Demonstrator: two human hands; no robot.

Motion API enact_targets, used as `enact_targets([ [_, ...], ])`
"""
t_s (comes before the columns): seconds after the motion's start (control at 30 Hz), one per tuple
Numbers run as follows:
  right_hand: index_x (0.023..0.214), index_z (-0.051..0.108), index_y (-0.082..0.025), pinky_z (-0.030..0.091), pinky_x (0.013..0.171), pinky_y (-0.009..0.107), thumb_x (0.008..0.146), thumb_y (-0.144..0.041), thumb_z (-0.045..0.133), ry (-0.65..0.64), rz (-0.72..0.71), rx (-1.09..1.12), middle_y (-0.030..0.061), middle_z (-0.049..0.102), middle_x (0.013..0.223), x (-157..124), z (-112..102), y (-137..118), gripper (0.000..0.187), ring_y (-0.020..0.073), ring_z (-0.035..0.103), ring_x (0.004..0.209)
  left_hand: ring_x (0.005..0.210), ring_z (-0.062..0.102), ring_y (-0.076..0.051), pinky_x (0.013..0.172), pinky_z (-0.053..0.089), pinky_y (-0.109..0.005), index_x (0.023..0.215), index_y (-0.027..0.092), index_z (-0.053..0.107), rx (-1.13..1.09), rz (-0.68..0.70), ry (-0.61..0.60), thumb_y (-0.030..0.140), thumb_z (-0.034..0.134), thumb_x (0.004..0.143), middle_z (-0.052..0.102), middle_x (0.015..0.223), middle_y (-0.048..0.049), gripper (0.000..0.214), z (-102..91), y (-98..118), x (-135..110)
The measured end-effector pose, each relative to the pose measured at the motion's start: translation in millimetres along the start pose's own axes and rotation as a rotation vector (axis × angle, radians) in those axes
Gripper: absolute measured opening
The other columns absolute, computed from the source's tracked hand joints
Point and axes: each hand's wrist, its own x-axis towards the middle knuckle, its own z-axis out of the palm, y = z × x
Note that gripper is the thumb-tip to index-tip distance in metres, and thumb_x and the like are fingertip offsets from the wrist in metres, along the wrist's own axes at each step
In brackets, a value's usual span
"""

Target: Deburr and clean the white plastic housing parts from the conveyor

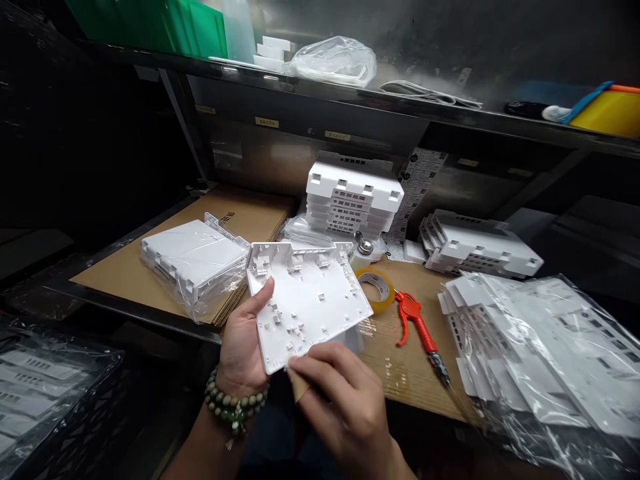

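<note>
A white plastic housing cover [310, 300] is tilted up with its inner side, full of small clips and posts, facing me. My left hand [245, 347] grips it by the left edge, thumb over the inner face, and wears bead bracelets [235, 400] at the wrist. At the cover's lower edge, my right hand [345, 393] has its thumb and fingertips pinched together. Whatever sits in that pinch is too small or hidden to make out. A tan strip [300, 387] shows around one finger of this hand.
Right of the cover lie a yellow tape roll [375, 290] and a red air blow gun [415, 320]. White housings are stacked behind [355, 187], at right [480, 247], and in clear bags [545, 353]. One bagged housing [195, 260] rests on cardboard [125, 280]. A shelf [320, 87] runs overhead.
</note>
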Motion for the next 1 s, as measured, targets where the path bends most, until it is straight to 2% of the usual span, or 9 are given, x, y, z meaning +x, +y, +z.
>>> enact_targets([
  [0.07, 0.111, 0.074, -0.015, 0.061, 0.074, 0.029, 0.091, -0.007, 0.070, 0.021, 0.018, -0.003, 0.0094, 0.073, 0.094, 0.2, 1.9, -1.4, 0.022, 0.0183, 0.072, 0.083, 0.122, 0.068, -0.041, 0.114, 0.046, -0.063, 0.147, 0.008, 0.054, -0.022, -0.006, 0.028, 0.039, 0.037, 0.105, 0.073, 0.129, -0.0217, 0.055, -0.6, -0.3, 1.3],
  [0.27, 0.112, 0.074, -0.013, 0.061, 0.074, 0.029, 0.093, -0.011, 0.069, 0.015, -0.007, 0.030, 0.0100, 0.073, 0.094, -1.5, 6.6, 5.5, 0.020, 0.0191, 0.071, 0.083, 0.132, 0.061, -0.039, 0.115, 0.042, -0.062, 0.140, 0.012, 0.063, 0.102, 0.014, -0.060, 0.036, 0.027, 0.106, 0.071, 0.134, -0.0197, 0.054, -4.2, 5.4, 0.6],
  [0.33, 0.110, 0.075, -0.016, 0.060, 0.077, 0.030, 0.093, -0.010, 0.069, 0.069, 0.076, -0.041, 0.0085, 0.072, 0.096, -4.3, -9.1, 21.7, 0.019, 0.0186, 0.071, 0.086, 0.136, 0.057, -0.038, 0.114, 0.042, -0.062, 0.137, 0.016, 0.065, 0.159, 0.035, -0.046, 0.041, 0.031, 0.105, 0.072, 0.133, -0.0149, 0.053, -14.9, 13.9, -1.8],
  [0.47, 0.106, 0.078, -0.023, 0.059, 0.085, 0.032, 0.094, -0.012, 0.069, 0.330, 0.264, -0.238, 0.0052, 0.069, 0.099, -12.4, -54.0, 53.7, 0.018, 0.0187, 0.069, 0.092, 0.144, 0.048, -0.031, 0.113, 0.042, -0.055, 0.133, 0.032, 0.069, 0.326, 0.172, 0.006, 0.055, 0.039, 0.101, 0.075, 0.130, -0.0019, 0.050, -47.2, 35.0, -4.8],
  [0.53, 0.106, 0.078, -0.025, 0.059, 0.086, 0.033, 0.094, -0.014, 0.070, 0.393, 0.290, -0.286, 0.0049, 0.069, 0.099, -14.9, -66.3, 60.3, 0.018, 0.0194, 0.069, 0.093, 0.144, 0.049, -0.028, 0.113, 0.044, -0.052, 0.129, 0.038, 0.071, 0.409, 0.231, 0.013, 0.057, 0.036, 0.102, 0.076, 0.127, 0.0019, 0.048, -61.1, 42.0, -4.9],
  [0.63, 0.108, 0.078, -0.024, 0.060, 0.085, 0.034, 0.095, -0.013, 0.069, 0.328, 0.243, -0.251, 0.0055, 0.070, 0.100, -15.6, -66.4, 60.2, 0.020, 0.0195, 0.070, 0.093, 0.144, 0.050, -0.025, 0.113, 0.046, -0.049, 0.128, 0.043, 0.072, 0.473, 0.270, 0.025, 0.058, 0.031, 0.103, 0.077, 0.125, 0.0047, 0.050, -69.0, 44.6, -5.3],
  [0.8, 0.108, 0.078, -0.023, 0.060, 0.086, 0.030, 0.095, -0.010, 0.067, 0.289, 0.231, -0.223, 0.0049, 0.070, 0.100, -20.5, -61.7, 59.9, 0.021, 0.0170, 0.071, 0.092, 0.143, 0.051, -0.026, 0.111, 0.050, -0.050, 0.133, 0.050, 0.067, 0.538, 0.292, 0.058, 0.060, 0.032, 0.102, 0.075, 0.127, 0.0076, 0.048, -60.0, 41.0, -7.1],
  [0.87, 0.109, 0.077, -0.022, 0.060, 0.087, 0.030, 0.094, -0.009, 0.068, 0.244, 0.202, -0.216, 0.0056, 0.071, 0.102, -24.2, -65.9, 65.7, 0.022, 0.0177, 0.071, 0.094, 0.144, 0.050, -0.028, 0.111, 0.051, -0.053, 0.136, 0.053, 0.064, 0.575, 0.279, 0.081, 0.062, 0.034, 0.100, 0.073, 0.128, 0.0092, 0.047, -64.5, 44.9, -9.6],
  [1.0, 0.105, 0.079, -0.022, 0.060, 0.079, 0.030, 0.096, -0.012, 0.067, 0.217, 0.255, -0.287, 0.0047, 0.071, 0.097, -18.8, -77.3, 79.0, 0.018, 0.0168, 0.070, 0.086, 0.143, 0.050, -0.034, 0.110, 0.050, -0.063, 0.131, 0.057, 0.065, 0.697, 0.009, 0.174, 0.073, 0.038, 0.092, 0.073, 0.125, 0.0105, 0.050, -103.6, 58.0, -19.5],
])
